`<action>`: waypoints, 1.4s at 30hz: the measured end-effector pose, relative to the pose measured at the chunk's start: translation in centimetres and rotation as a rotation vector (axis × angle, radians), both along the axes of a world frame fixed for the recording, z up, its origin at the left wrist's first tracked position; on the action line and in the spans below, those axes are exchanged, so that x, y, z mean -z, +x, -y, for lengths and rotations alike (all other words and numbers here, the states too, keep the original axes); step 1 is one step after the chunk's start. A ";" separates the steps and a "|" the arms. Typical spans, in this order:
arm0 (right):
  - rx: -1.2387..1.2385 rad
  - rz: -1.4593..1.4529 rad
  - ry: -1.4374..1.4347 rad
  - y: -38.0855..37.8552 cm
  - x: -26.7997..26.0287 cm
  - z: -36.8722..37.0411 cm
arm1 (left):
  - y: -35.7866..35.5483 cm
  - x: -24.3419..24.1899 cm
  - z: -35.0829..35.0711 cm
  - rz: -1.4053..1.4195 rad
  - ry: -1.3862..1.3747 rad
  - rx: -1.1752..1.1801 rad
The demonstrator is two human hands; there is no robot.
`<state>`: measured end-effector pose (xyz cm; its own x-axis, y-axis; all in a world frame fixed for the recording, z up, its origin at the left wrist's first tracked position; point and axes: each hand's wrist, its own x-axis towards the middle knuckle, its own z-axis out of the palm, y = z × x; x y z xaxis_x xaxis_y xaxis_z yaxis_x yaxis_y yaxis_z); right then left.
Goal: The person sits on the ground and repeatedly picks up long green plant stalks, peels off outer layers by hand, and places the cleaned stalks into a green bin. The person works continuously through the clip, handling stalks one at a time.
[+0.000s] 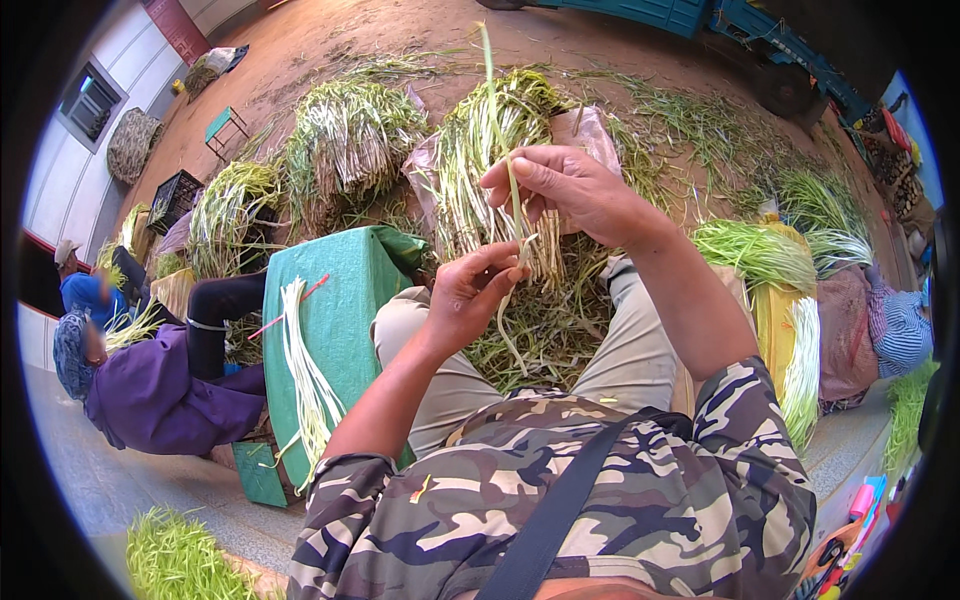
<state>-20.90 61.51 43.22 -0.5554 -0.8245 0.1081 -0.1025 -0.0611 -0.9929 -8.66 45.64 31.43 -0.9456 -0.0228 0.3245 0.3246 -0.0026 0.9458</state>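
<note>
Between thumb and fingers, my left hand (pixel 476 296) pinches a long pale-green stalk (pixel 490 82) near its white lower end. My right hand (pixel 577 191) is higher up, thumb and fingers about the same stalk. A loose pale strip curls off beside my left fingertips, and a thin tail dangles below them. Beyond my hands stands a big bundle of leafy stalks (pixel 469 169), roots towards me. To my left, several cleaned white stalks (pixel 304 352) and a red tie (pixel 289 306) lie on a green cloth-covered stand (pixel 341 300).
More leafy bundles (pixel 352 139) stand ahead on the dirt ground, with loose leaves (pixel 555 330) between my legs. A person in purple (pixel 176 386) sits at left; another in stripes (pixel 904 330) is at right. White-stemmed bundles (pixel 801 367) lie on yellow sacking. A blue vehicle (pixel 660 15) stands behind.
</note>
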 end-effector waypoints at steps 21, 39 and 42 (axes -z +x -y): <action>0.240 0.073 -0.352 -4.4 -4.1 -4.0 | -0.6 1.0 2.1 0.157 -0.077 -0.039; 0.531 -0.061 -0.448 -5.2 -4.4 -4.5 | -0.9 -0.2 1.7 0.231 -0.114 -0.072; 0.566 0.060 -0.562 -6.7 -3.6 -5.3 | -1.2 -0.9 1.8 0.212 -0.080 -0.070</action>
<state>-27.62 66.86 46.82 -0.8913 -0.2466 0.3804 -0.2152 -0.5084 -0.8338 -9.85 43.87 32.37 -0.9898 -0.0731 0.1219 0.1152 0.0907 0.9892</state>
